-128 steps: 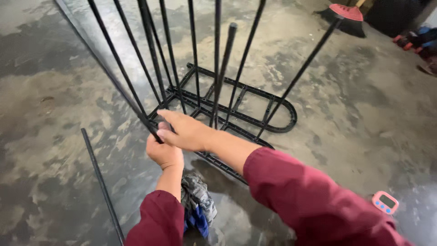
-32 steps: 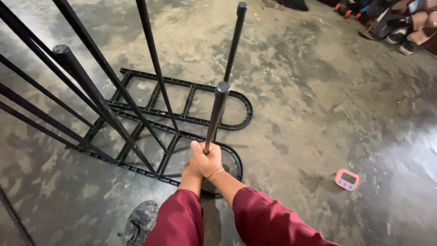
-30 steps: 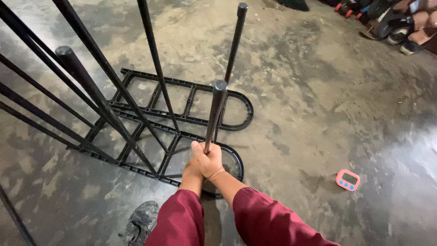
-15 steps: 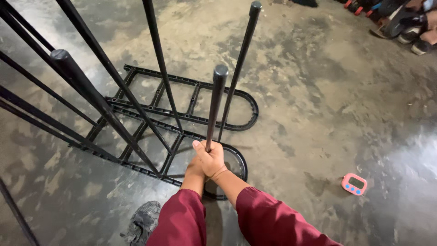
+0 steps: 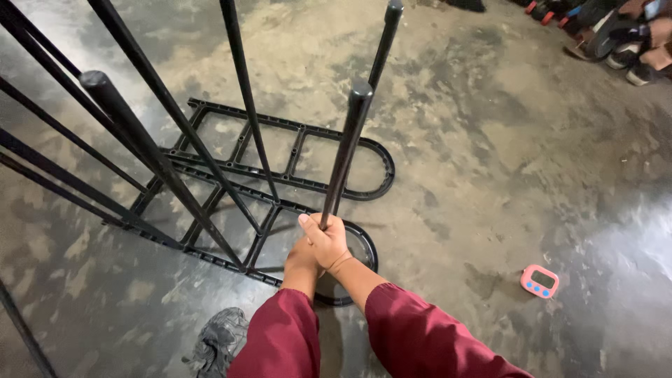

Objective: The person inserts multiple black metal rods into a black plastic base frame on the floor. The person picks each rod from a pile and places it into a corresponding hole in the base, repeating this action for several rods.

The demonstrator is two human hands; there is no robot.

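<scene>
Gripping one upright black rod (image 5: 344, 159), both hands' fingers (image 5: 316, 234) clamp it; neighbouring rods (image 5: 241, 98) crowd leftward.

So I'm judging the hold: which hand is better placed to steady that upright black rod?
Probably right: the right hand wraps the black rod on top, its grip visibly shut; the left hand is mostly hidden beneath.

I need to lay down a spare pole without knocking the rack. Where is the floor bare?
Bare concrete floor runs between the black base frame and the shoes at the top right, above the pink timer. It is crowded left of the hands, where the slanting black poles cross, and by the right hand and left hand gripping one pole.
</scene>
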